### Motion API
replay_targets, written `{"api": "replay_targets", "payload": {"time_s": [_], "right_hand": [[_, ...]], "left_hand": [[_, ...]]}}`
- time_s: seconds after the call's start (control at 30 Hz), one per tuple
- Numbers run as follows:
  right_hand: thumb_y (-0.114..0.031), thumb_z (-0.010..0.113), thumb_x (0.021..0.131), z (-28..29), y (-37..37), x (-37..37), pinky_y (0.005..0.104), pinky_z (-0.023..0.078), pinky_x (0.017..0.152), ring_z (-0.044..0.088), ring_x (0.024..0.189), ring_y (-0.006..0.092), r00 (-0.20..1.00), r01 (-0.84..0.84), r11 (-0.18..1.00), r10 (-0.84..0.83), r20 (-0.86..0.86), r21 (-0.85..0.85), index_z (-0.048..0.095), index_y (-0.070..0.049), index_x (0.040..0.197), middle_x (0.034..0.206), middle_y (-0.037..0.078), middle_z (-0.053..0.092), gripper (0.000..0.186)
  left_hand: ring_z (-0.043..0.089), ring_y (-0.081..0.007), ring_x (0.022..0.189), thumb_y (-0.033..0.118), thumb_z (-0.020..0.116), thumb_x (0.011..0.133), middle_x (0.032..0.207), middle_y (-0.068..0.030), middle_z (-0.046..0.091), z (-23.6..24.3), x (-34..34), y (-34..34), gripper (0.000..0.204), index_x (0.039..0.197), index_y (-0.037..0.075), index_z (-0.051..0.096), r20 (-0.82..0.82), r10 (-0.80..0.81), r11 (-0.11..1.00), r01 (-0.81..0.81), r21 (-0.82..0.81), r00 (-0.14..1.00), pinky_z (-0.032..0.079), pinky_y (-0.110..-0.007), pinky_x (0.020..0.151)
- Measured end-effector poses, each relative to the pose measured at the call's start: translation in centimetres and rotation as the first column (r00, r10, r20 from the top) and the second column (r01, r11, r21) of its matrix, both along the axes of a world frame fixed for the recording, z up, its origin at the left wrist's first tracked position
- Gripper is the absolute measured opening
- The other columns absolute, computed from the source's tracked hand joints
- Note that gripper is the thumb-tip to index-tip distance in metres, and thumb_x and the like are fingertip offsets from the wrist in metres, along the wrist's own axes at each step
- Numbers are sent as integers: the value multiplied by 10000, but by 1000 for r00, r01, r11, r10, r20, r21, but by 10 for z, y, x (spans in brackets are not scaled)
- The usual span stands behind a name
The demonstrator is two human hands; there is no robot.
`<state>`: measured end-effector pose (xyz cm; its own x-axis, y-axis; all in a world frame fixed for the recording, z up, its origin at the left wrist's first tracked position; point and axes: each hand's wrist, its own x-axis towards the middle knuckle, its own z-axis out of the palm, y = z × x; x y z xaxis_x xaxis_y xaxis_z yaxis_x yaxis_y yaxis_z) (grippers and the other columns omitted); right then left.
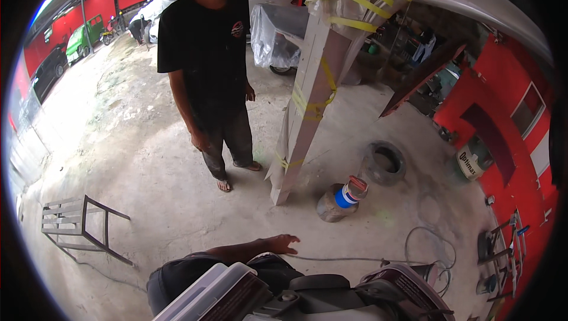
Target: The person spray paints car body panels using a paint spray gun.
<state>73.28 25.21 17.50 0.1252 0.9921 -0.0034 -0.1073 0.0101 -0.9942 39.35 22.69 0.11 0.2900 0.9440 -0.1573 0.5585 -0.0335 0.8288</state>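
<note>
My left hand (282,244) reaches across in front of my body from a dark sleeve, palm down, with nothing in it. Its fingers are slightly bent and apart. A thin grey hose (355,259) runs along the concrete floor just beyond it. My right hand does not show. Worn gear with two filter-like cartridges (222,290) fills the lower edge and hides what lies beneath. Ahead, a can with a blue and white band (347,195) stands on a grey, dusty drum-shaped base (332,210).
A person in black (207,66) stands ahead. Right of them rises a post (310,84) wrapped in plastic and yellow tape. A tyre (383,163) lies beyond the can. A slatted metal bench (74,220) stands left, a rack (503,256) right, by the red wall (503,93).
</note>
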Motion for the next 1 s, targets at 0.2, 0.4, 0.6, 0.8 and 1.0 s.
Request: {"api": "replay_targets", "payload": {"time_s": [0.2,0.4,0.6,0.8,1.0], "right_hand": [[-109,690,861,-17,26,7,353,511,780,636,859,186,1000,-19,984,20,-5,175,432,-61,1335,995,106,657,542],[-92,692,862,-22,62,12,351,501,813,625,847,182,987,-151,985,155,-39,87,414,-60,1341,990,102,649,554],[-84,675,867,16,96,4,339,527,722,619,858,170,950,-305,949,309,-42,82,420,-72,1335,1001,90,647,533],[-69,630,870,31,103,5,272,493,470,607,887,127,938,-347,932,346,-26,-103,436,-99,1322,1009,50,643,492],[-85,632,865,30,101,10,277,500,488,606,882,126,914,-400,909,405,23,-119,425,-98,1335,1016,43,641,513]], "left_hand": [[406,-307,1331,462,697,847,1428,-182,417,264,-49,57,786,1417,23,379,676,-129,781,-345,520,725,329,-461,1089],[505,-332,1213,583,639,828,1428,-28,368,424,-53,-34,711,1429,336,348,308,-470,-152,-420,895,827,401,-603,985],[426,-297,1271,544,610,868,1338,-70,493,463,18,-93,522,1322,316,495,282,-358,-58,-322,945,890,326,-554,1031],[450,-287,1248,457,574,923,1242,-33,595,465,62,-112,324,1197,289,615,450,-307,271,-376,886,839,353,-497,1000],[594,-300,1049,345,572,941,1145,47,615,459,112,-106,273,1201,267,608,492,-150,-33,-502,864,857,461,-483,883]]}}
